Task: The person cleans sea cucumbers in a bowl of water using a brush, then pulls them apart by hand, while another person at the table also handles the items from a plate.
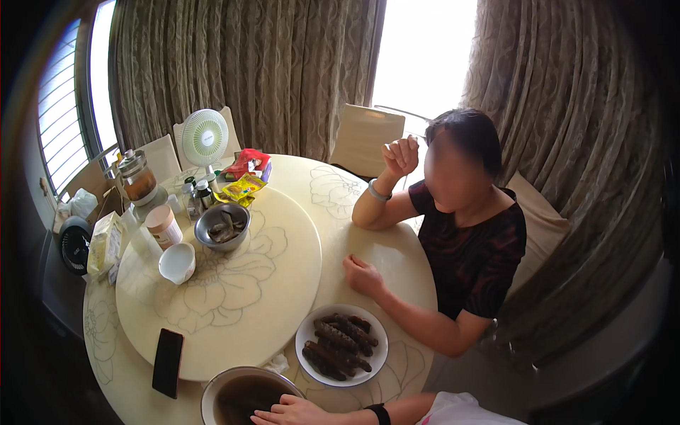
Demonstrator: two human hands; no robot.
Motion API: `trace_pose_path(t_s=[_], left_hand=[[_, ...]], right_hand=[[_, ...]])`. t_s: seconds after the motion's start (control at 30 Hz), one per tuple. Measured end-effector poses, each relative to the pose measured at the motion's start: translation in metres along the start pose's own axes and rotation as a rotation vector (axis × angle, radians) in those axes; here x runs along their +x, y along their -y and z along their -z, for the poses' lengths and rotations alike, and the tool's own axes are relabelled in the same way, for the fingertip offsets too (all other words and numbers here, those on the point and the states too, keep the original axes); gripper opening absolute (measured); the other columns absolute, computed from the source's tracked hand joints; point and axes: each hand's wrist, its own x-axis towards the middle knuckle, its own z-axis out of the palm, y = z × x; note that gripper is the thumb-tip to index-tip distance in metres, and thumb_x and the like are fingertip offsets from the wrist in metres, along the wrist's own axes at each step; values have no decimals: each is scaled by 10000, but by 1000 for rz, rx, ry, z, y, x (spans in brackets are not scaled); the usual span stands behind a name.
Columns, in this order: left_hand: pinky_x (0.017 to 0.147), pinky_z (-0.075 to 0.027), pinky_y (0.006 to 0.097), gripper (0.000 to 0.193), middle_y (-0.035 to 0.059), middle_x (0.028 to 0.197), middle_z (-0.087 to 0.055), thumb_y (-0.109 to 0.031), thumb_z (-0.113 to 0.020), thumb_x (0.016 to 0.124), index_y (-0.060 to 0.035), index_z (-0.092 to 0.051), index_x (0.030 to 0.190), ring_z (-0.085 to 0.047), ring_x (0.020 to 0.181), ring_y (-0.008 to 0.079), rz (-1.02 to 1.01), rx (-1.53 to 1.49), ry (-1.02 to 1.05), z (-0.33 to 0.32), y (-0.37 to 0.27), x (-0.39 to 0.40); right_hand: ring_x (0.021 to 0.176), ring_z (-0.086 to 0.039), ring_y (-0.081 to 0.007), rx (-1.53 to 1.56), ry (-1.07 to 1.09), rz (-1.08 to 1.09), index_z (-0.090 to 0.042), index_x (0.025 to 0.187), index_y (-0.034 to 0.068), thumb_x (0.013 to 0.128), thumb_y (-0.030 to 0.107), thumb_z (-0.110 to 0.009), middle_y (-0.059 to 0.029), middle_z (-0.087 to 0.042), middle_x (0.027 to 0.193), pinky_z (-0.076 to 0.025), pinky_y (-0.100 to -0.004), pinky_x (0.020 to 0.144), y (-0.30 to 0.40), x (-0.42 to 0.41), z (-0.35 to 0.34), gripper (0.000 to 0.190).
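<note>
My right hand (pixel 292 411), with a black band on the wrist, reaches in from the lower right over a wide pale-rimmed basin (pixel 208 398). Murky brown liquid (pixel 247 396) fills the basin. The fingertips are at the liquid, and whether they hold anything is hidden. My left hand is out of view. Close beyond my right hand stands a white plate (pixel 382 366) with several dark, bumpy sea cucumbers (pixel 337 340) piled on it. A crumpled white tissue (pixel 277 363) lies between plate and basin.
A seated person (pixel 473 239) rests both elbows on the round table (pixel 340 249). The turntable (pixel 265 297) bears a smartphone (pixel 168 361) overhanging its edge, a white bowl (pixel 177 263), a steel bowl (pixel 204 241) with greyish-brown pieces and a lidded jar (pixel 163 227). Behind are a glass kettle (pixel 137 178) and a fan (pixel 205 137).
</note>
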Motion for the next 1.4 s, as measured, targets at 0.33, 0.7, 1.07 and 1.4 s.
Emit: trace_pose_path(t_s=[0.33, 0.7, 1.07, 1.4], left_hand=[[953, -408, 483, 269, 88, 958, -729, -335, -776, 852, -127, -765, 1020, -626, 970, 307, 50, -19, -10, -2, 3, -3], [889, -420, 485, 309, 94, 890, -720, -387, -717, 894, -87, -763, 952, -619, 917, 323, -53, -24, -59, -5, 11, -6], [837, -436, 472, 369, 80, 862, -725, -432, -688, 909, -71, -768, 904, -628, 864, 316, -70, 11, -62, -5, 13, -7], [886, -434, 466, 306, 66, 884, -737, -399, -725, 909, -107, -786, 976, -639, 911, 295, -24, -3, -36, -3, 8, -3]], right_hand=[[898, -641, -173, 0, -47, 26, -649, 1239, 38, 899, 342, -657, -65, -698, 1200, -420, -362, 786, 3, -1, -2, 456], [860, -663, -182, 42, -145, 120, -652, 1244, -1, 868, 237, -588, -130, -701, 1269, -453, -386, 808, 11, -7, -4, 450], [879, -677, -205, 24, -147, 114, -653, 1223, -18, 889, 237, -553, -157, -715, 1218, -463, -398, 833, 17, -6, -10, 432], [858, -655, -190, -4, -163, 96, -666, 1183, -9, 857, 249, -580, -134, -713, 1220, -450, -387, 823, 11, -2, -4, 425]])
